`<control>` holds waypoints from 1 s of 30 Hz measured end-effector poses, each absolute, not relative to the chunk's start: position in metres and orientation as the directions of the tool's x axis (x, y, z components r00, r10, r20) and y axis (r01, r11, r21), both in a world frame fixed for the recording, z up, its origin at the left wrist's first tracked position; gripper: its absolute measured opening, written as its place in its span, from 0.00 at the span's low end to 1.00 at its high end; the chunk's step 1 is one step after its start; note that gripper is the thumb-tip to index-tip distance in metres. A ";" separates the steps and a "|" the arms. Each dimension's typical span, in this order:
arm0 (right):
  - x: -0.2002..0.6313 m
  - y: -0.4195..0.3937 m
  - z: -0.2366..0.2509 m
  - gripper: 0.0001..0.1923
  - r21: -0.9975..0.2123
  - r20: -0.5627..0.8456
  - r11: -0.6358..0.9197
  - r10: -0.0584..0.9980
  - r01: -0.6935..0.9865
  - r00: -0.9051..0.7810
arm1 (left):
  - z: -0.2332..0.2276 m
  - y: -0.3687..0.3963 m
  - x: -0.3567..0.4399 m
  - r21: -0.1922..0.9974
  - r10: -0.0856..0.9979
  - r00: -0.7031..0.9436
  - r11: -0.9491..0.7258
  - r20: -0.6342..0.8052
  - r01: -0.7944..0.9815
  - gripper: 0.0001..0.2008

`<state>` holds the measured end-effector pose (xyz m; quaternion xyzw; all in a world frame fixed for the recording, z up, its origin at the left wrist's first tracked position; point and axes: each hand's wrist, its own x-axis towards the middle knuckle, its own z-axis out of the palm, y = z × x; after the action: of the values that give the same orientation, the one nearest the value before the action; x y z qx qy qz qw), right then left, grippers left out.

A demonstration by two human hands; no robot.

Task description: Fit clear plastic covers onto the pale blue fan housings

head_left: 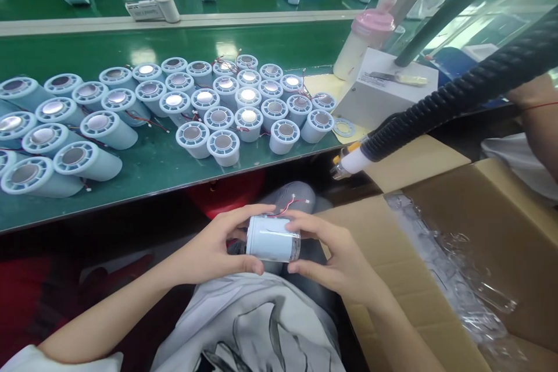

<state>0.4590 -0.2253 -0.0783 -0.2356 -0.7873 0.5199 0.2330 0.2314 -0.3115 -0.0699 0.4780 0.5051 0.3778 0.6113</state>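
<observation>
The left hand (209, 253) and right hand (342, 253) grasp opposite ends of the pale-blue cylinder (271, 238), in front of the shirt (265, 325). A gap separates the cylinder from the green bench's (146, 171) near edge. Standing cylinders (224, 154) crowd that edge; the black hose (440, 93) and cardboard box (383, 261) bound the right.

Cannot see some fingertips of the left hand (215, 247), hidden behind the light-blue cylinder (272, 238). Cannot read the small print (374, 82) on the white box (370, 103). Cannot follow the black hose (453, 87) and a co-worker's arm (539, 113) beyond the right edge.
</observation>
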 end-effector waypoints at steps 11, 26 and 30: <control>0.459 -0.225 -0.068 0.23 -0.994 -0.103 -0.031 0.630 0.108 -0.770 | -0.065 -0.307 0.227 0.959 0.964 0.265 -0.041 -0.036 0.280 0.36; 0.452 -0.226 -0.071 0.18 -0.897 -0.344 -0.435 0.574 0.080 -0.743 | -0.067 -0.310 0.224 0.924 0.954 0.300 -0.116 0.002 0.365 0.37; 0.448 -0.227 -0.075 0.19 -0.858 -0.364 -0.513 0.563 0.032 -0.742 | -0.067 -0.309 0.225 0.941 0.953 0.304 -0.100 -0.003 0.323 0.37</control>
<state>0.4482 -0.2268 -0.0747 -0.3194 -0.4653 0.8090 0.1641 0.2251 -0.3091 -0.0671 0.6599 0.4831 0.3384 0.4654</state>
